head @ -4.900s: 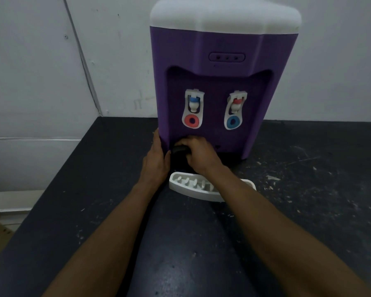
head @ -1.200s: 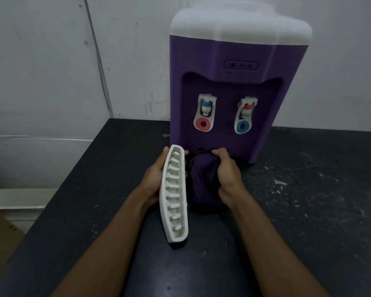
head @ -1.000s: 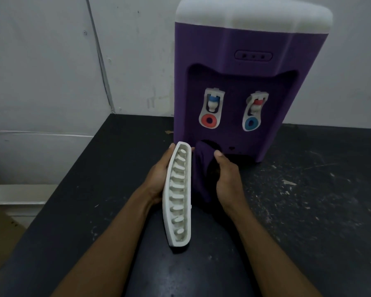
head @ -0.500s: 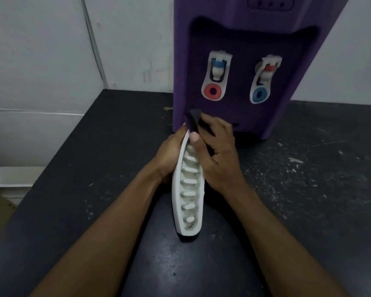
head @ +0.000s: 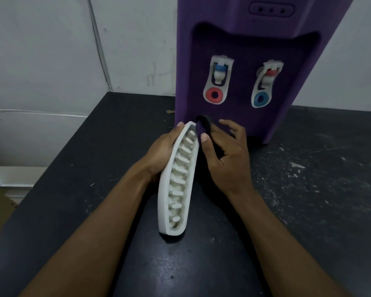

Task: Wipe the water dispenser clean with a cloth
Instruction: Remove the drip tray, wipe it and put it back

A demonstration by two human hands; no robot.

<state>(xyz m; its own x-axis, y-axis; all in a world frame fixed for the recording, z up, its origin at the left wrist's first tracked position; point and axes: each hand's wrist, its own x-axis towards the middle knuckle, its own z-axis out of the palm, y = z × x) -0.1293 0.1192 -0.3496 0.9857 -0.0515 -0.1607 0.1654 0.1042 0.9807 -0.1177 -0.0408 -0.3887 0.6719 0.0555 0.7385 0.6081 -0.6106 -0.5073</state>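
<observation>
Fingers [head: 179,125] of our left hand [head: 161,153]: wrapped round the back of a white slotted plastic drip tray [head: 178,181], gripping its left rim, with one fingertip showing over its far tip.
Our right hand [head: 227,159]: we grasp a dark soft cloth [head: 204,127]; the thumb [head: 205,139] pins it against the tray's right rim, the forefinger lies along it, and the other fingers are loosely bent.
Cloth: it is bunched at the far tip of the tray, with a fold rising just in front of the dispenser's foot. The rest runs under our palm, hidden.
Drip tray: we hold it lengthwise and tilted, with the ribbed face turned up and to the right. It is over the middle of the table, with its near end low. We cannot tell whether that end touches the top.
Purple plastic water dispenser [head: 240,50]: it stands upright toward the far edge of the table, right of the middle, close to the wall. Its top is out of view.
Taps: we see two white taps in the front recess. The left tap [head: 217,82] has a blue cap and a red ring; the right tap [head: 265,84] has a red cap and a blue ring.
Black scuffed table [head: 73,168]: pale flecks are scattered toward its right edge.
White wall [head: 41,50]: it rises behind the far edge.
</observation>
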